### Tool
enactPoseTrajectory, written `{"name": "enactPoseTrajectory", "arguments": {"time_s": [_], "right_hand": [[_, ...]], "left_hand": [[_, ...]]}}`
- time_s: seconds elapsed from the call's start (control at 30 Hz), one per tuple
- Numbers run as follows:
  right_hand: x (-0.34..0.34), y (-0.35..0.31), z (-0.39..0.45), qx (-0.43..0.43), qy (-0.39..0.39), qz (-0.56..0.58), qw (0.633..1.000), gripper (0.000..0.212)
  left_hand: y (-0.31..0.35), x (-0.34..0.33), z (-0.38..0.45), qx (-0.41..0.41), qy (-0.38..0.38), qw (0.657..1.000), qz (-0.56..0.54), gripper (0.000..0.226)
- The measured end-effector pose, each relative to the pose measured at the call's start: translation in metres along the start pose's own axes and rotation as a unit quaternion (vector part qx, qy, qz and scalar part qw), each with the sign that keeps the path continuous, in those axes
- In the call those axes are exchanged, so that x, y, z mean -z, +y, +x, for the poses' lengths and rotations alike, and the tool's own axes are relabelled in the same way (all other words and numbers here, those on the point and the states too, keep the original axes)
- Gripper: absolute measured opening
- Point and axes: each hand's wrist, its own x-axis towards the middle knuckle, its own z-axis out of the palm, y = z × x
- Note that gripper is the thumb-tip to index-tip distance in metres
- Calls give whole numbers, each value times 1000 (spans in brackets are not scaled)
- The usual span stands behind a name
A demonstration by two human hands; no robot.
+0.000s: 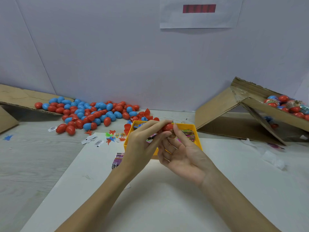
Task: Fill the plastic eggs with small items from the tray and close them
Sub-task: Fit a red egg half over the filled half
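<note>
Both hands meet over the yellow tray [194, 127], which holds several small colourful packets. My right hand [182, 153], palm up, pinches a red plastic egg [167, 127] between thumb and fingers, with a crumpled packet [172, 135] just below the egg. My left hand [142, 141] reaches across with its fingers curled onto the same egg from the left. Whether the egg is closed is hidden by the fingers.
A heap of red and blue eggs [93, 113] spreads from a cardboard flap at the back left. A cardboard box [260, 113] at the right holds wrapped filled eggs [289, 104]. Small plastic toys [113, 136], paper tags and a purple packet [117, 160] lie left of the tray.
</note>
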Motion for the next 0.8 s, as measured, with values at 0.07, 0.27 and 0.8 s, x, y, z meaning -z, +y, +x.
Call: {"name": "enactPoseTrajectory", "arguments": {"time_s": [0.07, 0.27, 0.8], "right_hand": [[1, -1, 0, -5, 1, -11, 1000, 42], [2, -2, -1, -5, 19, -20, 1000, 43], [-1, 1, -3, 71, 36, -70, 994, 23]], "left_hand": [[0, 3, 0, 1, -1, 1000, -5, 37], [5, 4, 1, 20, -16, 999, -24, 36], [14, -5, 1, 165, 20, 976, -143, 19]]}}
